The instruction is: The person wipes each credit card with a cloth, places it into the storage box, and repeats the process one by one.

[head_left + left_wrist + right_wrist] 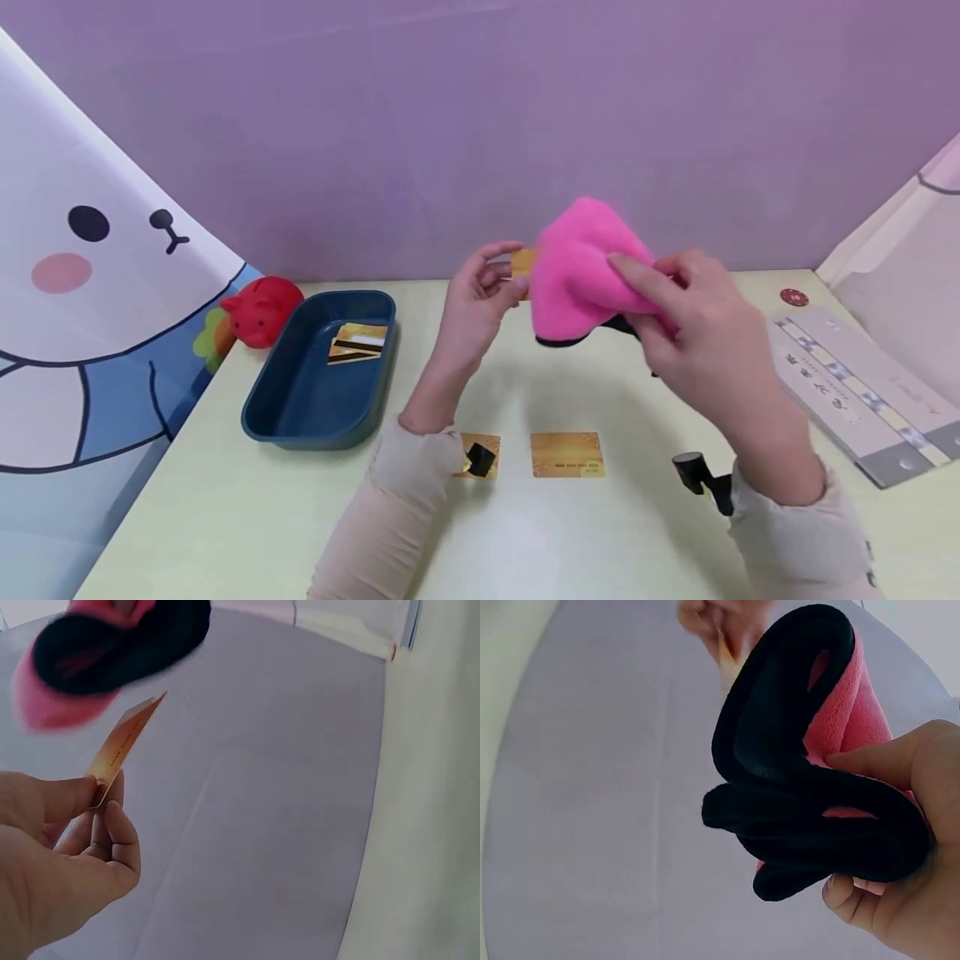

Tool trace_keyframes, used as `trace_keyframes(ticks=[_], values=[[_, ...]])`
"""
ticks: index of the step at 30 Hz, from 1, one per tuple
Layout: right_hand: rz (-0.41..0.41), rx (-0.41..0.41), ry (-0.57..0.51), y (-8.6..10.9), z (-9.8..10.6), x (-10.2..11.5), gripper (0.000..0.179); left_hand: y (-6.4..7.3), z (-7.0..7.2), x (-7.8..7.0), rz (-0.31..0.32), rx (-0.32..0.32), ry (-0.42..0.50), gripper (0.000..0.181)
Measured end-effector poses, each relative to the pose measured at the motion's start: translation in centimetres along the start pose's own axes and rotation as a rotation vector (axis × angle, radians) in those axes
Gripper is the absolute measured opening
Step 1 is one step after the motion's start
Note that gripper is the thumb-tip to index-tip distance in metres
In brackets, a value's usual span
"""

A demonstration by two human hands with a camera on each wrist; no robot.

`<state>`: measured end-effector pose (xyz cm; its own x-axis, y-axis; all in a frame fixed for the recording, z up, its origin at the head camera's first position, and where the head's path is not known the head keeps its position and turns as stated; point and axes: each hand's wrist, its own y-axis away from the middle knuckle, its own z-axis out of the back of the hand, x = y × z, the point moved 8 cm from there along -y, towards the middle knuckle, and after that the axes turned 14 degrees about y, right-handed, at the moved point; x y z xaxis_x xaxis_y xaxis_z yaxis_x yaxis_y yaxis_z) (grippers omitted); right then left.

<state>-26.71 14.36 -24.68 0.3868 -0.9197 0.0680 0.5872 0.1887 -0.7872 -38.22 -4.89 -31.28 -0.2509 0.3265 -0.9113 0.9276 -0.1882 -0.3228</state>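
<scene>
Above the back of the table, my left hand (480, 304) pinches a gold bank card (521, 262) by its edge between thumb and fingers. The left wrist view shows the card (124, 750) tilted, its free end pointing up. My right hand (712, 350) grips a bright pink fuzzy cloth (581, 271), bunched up and raised in front of me. A thick black border (780, 780) runs along the folds of the cloth in the right wrist view. From the head view, the cloth hides part of the card.
A blue tray (307, 412) at left holds several gold cards (360, 343). A red piggy bank (264, 312) stands behind it. Two gold cards lie in front, one whole (567, 454), another (487, 443) partly covered. A grey-white flat box (862, 392) and red chip (794, 297) are at right.
</scene>
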Motion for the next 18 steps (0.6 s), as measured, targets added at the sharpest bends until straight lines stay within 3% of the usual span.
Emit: trace_keyframes(ticks=[3,7,18], values=[[0.066,0.027,0.015,0.2,-1.3,1.2,0.044,0.5,-1.1,-0.1,-0.020,0.034,-0.023,0.038],[0.084,0.069,0.040,0.4,-2.7,1.9,0.044,1.1,-1.6,-0.2,-0.007,0.051,-0.049,0.036],[-0.099,0.131,0.061,0.6,-2.5,-0.8,0.047,0.9,-0.8,-1.2,0.044,0.057,-0.023,0.037]])
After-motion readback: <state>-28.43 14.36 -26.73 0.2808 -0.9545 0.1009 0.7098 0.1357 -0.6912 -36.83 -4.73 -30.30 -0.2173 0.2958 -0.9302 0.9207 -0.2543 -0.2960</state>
